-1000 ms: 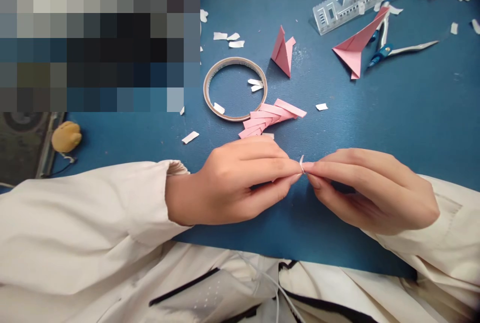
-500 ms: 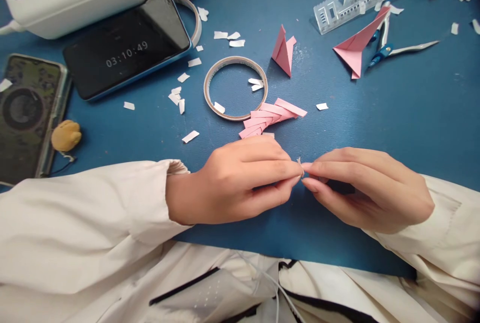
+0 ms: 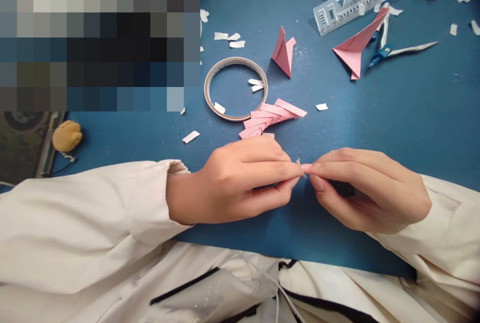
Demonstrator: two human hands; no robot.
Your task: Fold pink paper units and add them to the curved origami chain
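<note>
Near the front of the blue table, my left hand [image 3: 243, 178] is closed, its fingertips pinched on a small whitish strip [image 3: 300, 165]. From the right, my right hand [image 3: 367, 188] meets it, fingers curled and fingertips beside the strip; what it grips, if anything, I cannot make out. Just beyond my left knuckles lies a folded piece of pink paper [image 3: 273, 117] with overlapping pleats. Its upper edge touches a ring-shaped tape roll [image 3: 207, 88]. Two more pink folded papers, one standing piece [image 3: 284, 53] and one winged piece [image 3: 354, 45], are farther back.
Scissors or pliers with blue parts [image 3: 384, 54] lie under the winged paper, by a clear ruler [image 3: 333, 13]. White paper scraps [image 3: 191, 137] are scattered about. A yellow trinket [image 3: 67, 135] sits at left beside a phone [image 3: 22, 148]. Blurred blocks hide the upper left.
My right thumb has drawn back slightly from the left fingertips, and the whitish strip stands out a little more. The upper left area is now pixelated.
</note>
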